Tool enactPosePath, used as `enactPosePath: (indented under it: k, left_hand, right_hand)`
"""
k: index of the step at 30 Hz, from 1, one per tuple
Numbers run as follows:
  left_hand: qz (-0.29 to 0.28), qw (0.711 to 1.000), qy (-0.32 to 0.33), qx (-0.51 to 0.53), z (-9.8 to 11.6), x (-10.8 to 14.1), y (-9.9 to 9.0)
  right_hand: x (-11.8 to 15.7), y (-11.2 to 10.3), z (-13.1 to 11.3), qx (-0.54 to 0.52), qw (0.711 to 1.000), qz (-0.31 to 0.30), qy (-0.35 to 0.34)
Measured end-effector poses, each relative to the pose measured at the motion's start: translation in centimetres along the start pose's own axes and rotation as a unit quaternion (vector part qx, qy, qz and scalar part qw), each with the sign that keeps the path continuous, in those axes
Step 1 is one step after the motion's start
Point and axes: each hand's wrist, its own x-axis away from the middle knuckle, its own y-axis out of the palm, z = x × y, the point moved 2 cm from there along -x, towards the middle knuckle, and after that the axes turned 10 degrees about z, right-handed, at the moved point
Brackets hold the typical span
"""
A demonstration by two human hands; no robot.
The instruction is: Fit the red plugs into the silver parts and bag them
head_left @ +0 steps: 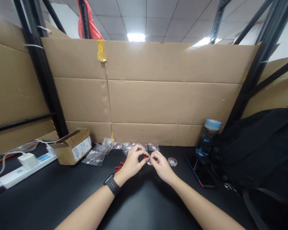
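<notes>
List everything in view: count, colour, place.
small item: at least 1, red and silvery, centre; too small to identify
red bits: several, red, left of centre
disc: 1, silvery, right of centre
packets: several, clear, back row
bag: at least 1, clear, beside box
box: 1, brown, left
strip: 1, white, far left
charger: 1, white, on strip
phone: 1, black, right
bottle: 1, clear, blue lid, back right
backpack: 1, black, far right
table: 1, black, below
cardboard: several, brown, back and sides
posts: several, black, both sides
tape: several, yellow, on cardboard
sack: 1, red, top left
lights: at least 2, white, ceiling
watch: 1, black, left wrist
left grip: 1, bare, centre
right grip: 1, bare, centre
</notes>
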Motion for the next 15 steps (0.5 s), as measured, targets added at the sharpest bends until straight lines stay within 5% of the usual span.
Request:
enactPosePath:
  k: [6,10,15]
  left_hand:
    - [-0.058,0.998,-0.001,-0.005,-0.3,-0.2,-0.9]
    - [-0.148,0.989,0.007,-0.016,-0.5,0.7,0.1]
    - [-0.164,0.986,0.021,-0.032,-1.2,1.6,1.5]
  right_hand:
    - [0.0,-0.9,-0.2,0.146,0.982,-0.079,-0.087]
    - [0.0,-1.1,-0.2,0.139,0.983,-0.082,-0.082]
    - [-0.2,-0.8,0.2,0.118,0.987,-0.092,-0.066]
